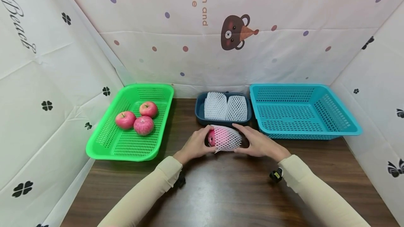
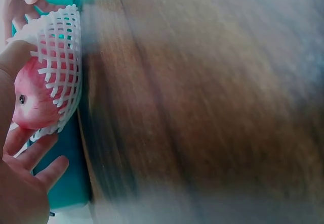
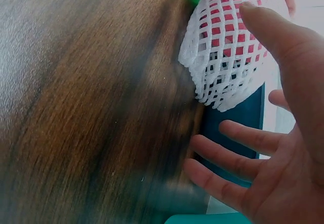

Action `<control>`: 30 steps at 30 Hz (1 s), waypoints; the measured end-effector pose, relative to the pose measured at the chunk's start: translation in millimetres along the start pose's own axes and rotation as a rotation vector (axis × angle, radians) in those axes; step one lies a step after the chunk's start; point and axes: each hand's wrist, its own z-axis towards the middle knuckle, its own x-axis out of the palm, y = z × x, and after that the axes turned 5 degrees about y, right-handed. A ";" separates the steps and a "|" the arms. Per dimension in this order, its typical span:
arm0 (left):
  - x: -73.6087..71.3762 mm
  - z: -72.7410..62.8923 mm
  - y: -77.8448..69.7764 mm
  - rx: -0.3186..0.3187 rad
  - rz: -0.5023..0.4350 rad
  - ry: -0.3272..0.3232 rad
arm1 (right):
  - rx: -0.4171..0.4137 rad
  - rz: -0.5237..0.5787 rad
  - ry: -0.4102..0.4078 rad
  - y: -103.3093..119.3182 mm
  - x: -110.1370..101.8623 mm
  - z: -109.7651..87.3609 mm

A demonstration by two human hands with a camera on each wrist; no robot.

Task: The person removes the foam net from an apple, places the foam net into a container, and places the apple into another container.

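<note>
In the head view a red apple (image 1: 211,135) sits partly inside a white foam net sleeve (image 1: 229,139), held above the table's middle. My left hand (image 1: 195,144) grips the apple's uncovered end; in the left wrist view that end (image 2: 35,102) pokes out of the netting (image 2: 66,67) between thumb and fingers. From the other side my right hand (image 1: 260,143) holds the sleeve's narrower end. The right wrist view has its thumb lying on the mesh (image 3: 228,37), the lower fingers spread apart from it.
On the left a green basket (image 1: 161,129) contains three apples (image 1: 143,125). Behind the hands stands a dark blue tray (image 1: 200,109) with white foam net sleeves (image 1: 237,108). A blue basket (image 1: 284,115) is at the right. Patterned cloth walls (image 1: 142,55) surround the wooden table (image 1: 221,192).
</note>
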 end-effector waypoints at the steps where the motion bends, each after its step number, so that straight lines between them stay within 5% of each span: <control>1: -0.3 -0.1 0.1 -0.003 0.000 0.005 | -0.002 -0.007 -0.001 -0.3 0.5 0.2; 16: -2.9 -1.2 -0.9 -0.022 -0.018 0.031 | -0.043 -0.003 -0.002 2.0 9.5 6.1; 30: -4.7 -2.8 0.2 -0.025 -0.003 0.017 | -0.127 -0.067 -0.103 5.2 11.5 14.5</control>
